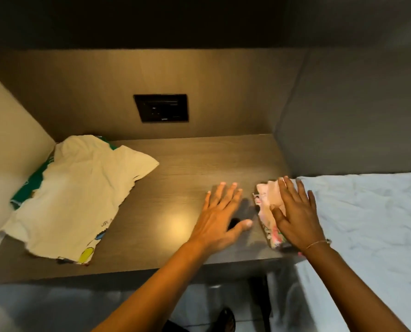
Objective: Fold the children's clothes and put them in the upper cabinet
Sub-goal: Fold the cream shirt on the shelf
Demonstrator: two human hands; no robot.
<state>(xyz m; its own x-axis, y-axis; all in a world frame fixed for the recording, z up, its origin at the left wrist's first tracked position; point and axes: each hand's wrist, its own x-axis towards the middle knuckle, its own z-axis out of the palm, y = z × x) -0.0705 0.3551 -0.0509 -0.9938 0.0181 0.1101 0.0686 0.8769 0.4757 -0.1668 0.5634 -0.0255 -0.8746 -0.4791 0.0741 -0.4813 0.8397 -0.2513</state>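
1. Two groups of children's clothes lie on the wooden surface (175, 164), one at each end, leaving the middle bare, probably as working room for folding.
2. Far left: a white printed garment (80, 192) lies loosely spread and rumpled over a green garment (35, 178), of which only an edge shows; the pair rests against the left wall, seemingly set aside and not yet neatly folded.
3. Back panel, centre: a dark socket plate (161, 107) is set into the wood above the surface.
4. Centre: the left hand (220, 212) is flat, palm down, fingers spread, gripping nothing; whether it touches the surface or hovers just above cannot be told. It lies just beside the pink bundle, likely ready to steady or smooth it.
5. Right of centre: the right hand (295, 212), also flat with fingers spread, presses on a small pink patterned garment (265, 207) folded into a compact bundle near the right edge of the surface, probably to flatten its creases.
6. Far right: a bed with a pale sheet (367, 224) adjoins the surface.
7. The upper cabinet is not visible; stowing is judged not yet done.
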